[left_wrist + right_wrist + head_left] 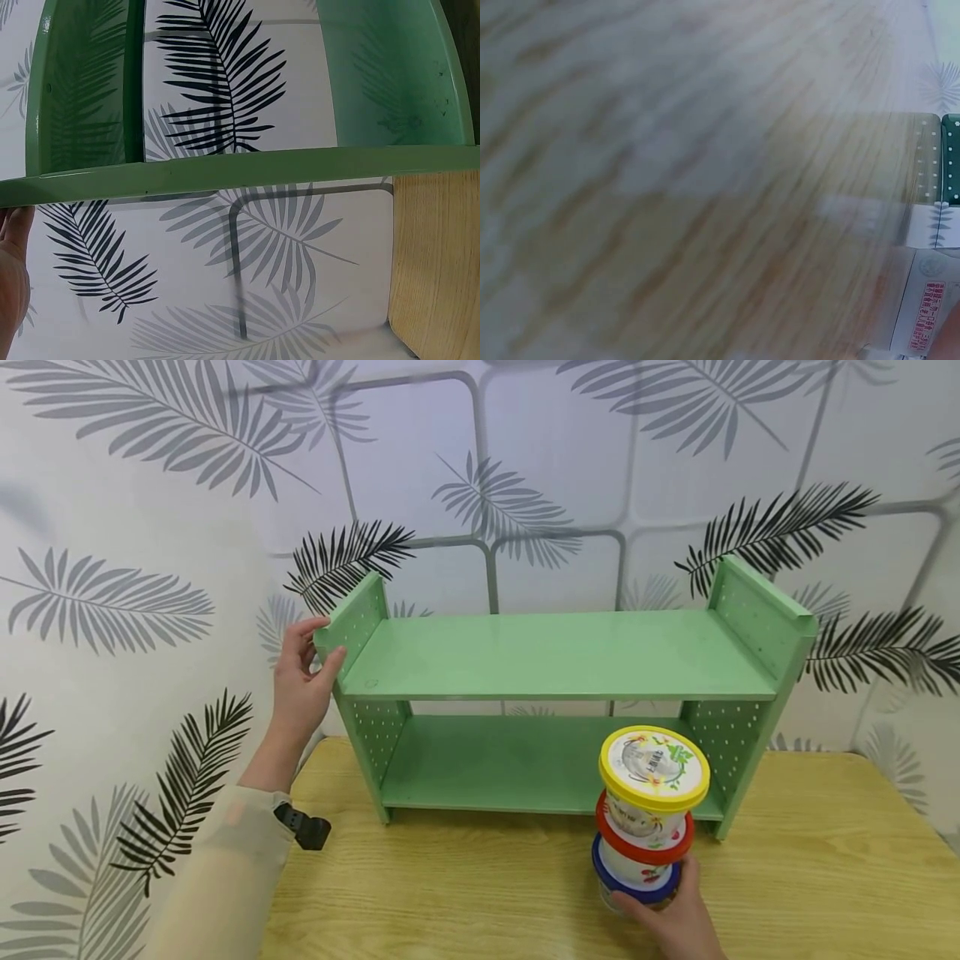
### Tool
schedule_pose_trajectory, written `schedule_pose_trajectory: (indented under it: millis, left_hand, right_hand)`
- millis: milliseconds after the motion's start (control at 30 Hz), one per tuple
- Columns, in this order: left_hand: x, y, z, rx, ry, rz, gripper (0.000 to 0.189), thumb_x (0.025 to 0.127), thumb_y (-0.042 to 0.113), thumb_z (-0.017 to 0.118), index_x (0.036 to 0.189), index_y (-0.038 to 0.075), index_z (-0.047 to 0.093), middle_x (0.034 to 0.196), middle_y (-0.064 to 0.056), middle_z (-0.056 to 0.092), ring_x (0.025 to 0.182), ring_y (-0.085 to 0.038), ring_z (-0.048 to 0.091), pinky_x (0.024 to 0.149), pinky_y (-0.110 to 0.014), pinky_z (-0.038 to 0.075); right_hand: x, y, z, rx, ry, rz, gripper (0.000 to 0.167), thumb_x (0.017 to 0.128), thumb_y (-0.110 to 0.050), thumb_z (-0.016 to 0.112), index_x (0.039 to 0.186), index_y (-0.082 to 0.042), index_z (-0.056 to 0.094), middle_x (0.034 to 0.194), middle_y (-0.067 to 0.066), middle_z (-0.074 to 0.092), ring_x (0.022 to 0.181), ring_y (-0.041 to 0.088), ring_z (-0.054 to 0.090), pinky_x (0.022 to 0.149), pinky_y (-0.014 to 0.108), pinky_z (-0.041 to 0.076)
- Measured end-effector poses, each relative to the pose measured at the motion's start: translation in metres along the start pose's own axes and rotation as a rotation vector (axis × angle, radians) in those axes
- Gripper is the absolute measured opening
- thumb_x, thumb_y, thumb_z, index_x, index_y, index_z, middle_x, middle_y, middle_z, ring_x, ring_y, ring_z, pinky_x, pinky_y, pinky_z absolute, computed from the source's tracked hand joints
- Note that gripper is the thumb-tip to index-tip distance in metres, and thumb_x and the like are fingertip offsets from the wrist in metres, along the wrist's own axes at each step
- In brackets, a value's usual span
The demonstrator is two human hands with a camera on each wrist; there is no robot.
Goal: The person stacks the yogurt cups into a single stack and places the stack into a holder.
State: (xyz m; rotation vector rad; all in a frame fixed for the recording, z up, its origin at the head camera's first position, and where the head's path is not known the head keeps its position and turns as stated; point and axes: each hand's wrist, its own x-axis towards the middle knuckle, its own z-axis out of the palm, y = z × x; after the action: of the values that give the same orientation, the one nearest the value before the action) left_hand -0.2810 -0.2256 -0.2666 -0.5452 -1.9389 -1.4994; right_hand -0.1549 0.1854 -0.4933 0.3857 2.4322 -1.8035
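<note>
A two-tier green shelf (555, 656) stands on the wooden table. At its upper left corner my left hand (303, 681) grips the side panel between thumb and fingers. In front of the shelf's right part, my right hand (678, 914) holds a stack of three round tubs from below. A yellow-lidded tub (656, 770) tops the stack, a red-lidded tub (645, 850) sits in the middle, and my fingers and thumb wrap the blue-lidded tub (630, 887) at the bottom. In the right wrist view, a tub's white side with a red printed label (928, 307) shows at the right edge.
The wooden table (450, 885) extends in front of the shelf and to its right. Behind rises a white wall covering (555, 460) with a leaf pattern. The shelf's right side panel (761, 610) stands upright near the tubs. A dark band (303, 827) circles my left wrist.
</note>
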Motion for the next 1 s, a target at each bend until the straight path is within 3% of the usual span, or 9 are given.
schedule_pose_trajectory:
  millis: [233,567,800,1000]
  left_hand:
    - [0.000,0.000,0.000,0.011,0.003,-0.005,0.038,0.094,-0.008,0.054,0.130,-0.008,0.041,0.125,-0.016,0.050,0.109,-0.028,0.054,0.077,-0.022,0.054]
    - [0.000,0.000,0.000,0.001,0.019,-0.007,0.038,0.094,-0.008,0.054,0.130,-0.008,0.041,0.123,-0.013,0.051,0.106,-0.018,0.054,0.077,-0.022,0.054]
    - [-0.001,0.003,0.002,0.031,0.021,-0.022,0.037,0.095,-0.007,0.053,0.130,-0.007,0.041,0.125,-0.015,0.051,0.107,-0.018,0.054,0.078,-0.023,0.054]
    - [0.001,-0.011,0.001,0.020,0.030,-0.017,0.038,0.095,-0.006,0.053,0.131,-0.006,0.041,0.125,-0.017,0.052,0.107,-0.018,0.054,0.077,-0.021,0.054]
  right_hand:
    - [-0.001,-0.002,-0.001,0.005,0.001,-0.018,0.117,0.073,-0.041,0.085,0.144,-0.005,0.000,0.145,0.029,0.021,0.130,0.052,0.029,0.104,0.065,0.028]
    - [0.002,-0.001,-0.001,0.011,-0.007,-0.023,0.117,0.073,-0.042,0.085,0.144,-0.006,0.000,0.145,0.028,0.022,0.130,0.051,0.030,0.104,0.064,0.029]
    - [-0.001,-0.003,-0.003,-0.031,0.005,-0.042,0.116,0.072,-0.043,0.085,0.144,-0.004,0.002,0.143,0.029,0.024,0.129,0.052,0.032,0.103,0.064,0.030]
    - [-0.005,-0.007,-0.006,-0.044,0.021,-0.104,0.109,0.076,-0.031,0.084,0.144,-0.002,0.004,0.142,0.028,0.027,0.129,0.050,0.034,0.104,0.063,0.031]
